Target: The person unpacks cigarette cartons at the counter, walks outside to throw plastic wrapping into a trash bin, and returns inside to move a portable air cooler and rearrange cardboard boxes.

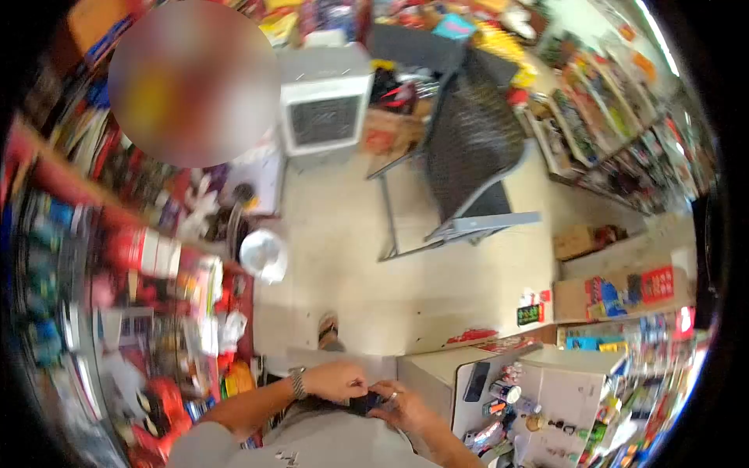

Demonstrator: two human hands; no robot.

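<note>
Both my hands meet close in front of my grey shirt, at the bottom middle of the head view. My left hand [334,381], with a metal watch [298,383] on the wrist, has its fingers curled in over a small dark item [362,403]. From the other side my right hand [399,404], with a ring on one finger, grips this same dark item. It looks black or dark blue; its kind is too small and blurred to make out. What the left fingers pinch, if anything, is hidden.
A black mesh chair [476,140] stands ahead on the pale floor [335,234]. A white bin [264,256] is at the left, beside shelves of goods. To my right, a counter [437,374] bears a phone [477,382] and small items. A grey-white cabinet [326,125] stands farther off.
</note>
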